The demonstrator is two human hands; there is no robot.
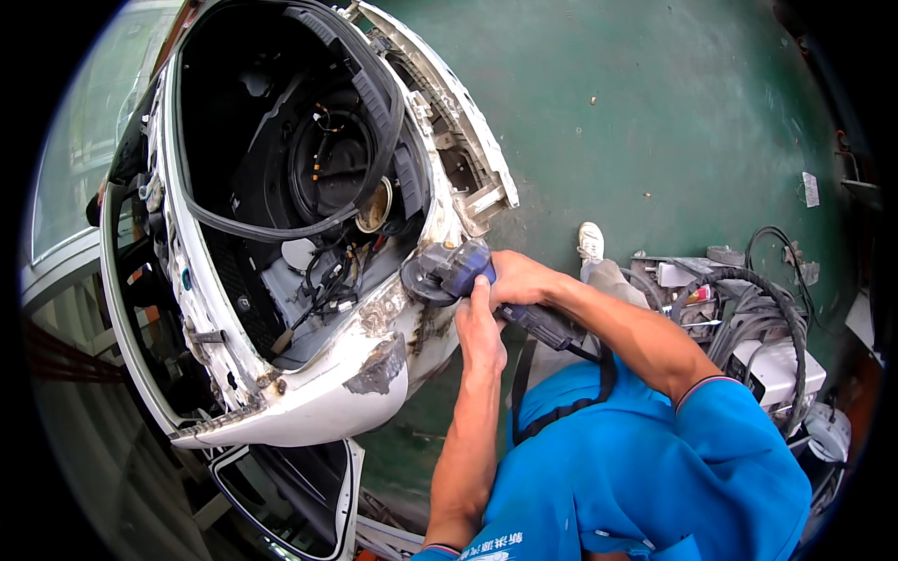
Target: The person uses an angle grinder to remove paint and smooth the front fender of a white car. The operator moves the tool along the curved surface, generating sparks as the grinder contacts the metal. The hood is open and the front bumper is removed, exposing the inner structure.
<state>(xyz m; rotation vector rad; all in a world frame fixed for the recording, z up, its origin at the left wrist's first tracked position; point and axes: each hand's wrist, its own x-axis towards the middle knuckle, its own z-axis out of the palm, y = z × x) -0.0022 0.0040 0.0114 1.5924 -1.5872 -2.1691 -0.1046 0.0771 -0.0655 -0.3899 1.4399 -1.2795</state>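
I have the angle grinder [465, 268] at the near right corner of the white car body [313, 411], its disc end turned toward the metal edge; whether the disc touches the metal I cannot tell. My right hand [524, 277] is closed around the blue housing from the side away from the car body. My left hand [481, 335] grips the same tool from below, just beside the car body, its thumb laid up along the housing. The tool's black rear end slants away from the car body toward my blue shirt [645, 467], and a black cord [584, 353] trails from it.

Inside the car body's open rear, I see loose wiring [329, 288], and a black rubber seal [271, 232] hangs in a loop across the opening. A bare grey patch [378, 365] marks the car body's white panel, left of and below the grinder. Below the car body sits a white-edged frame [351, 496]. Well to its right, thick cables [744, 313] lie heaped by a white box [772, 372] on the green floor [617, 140].
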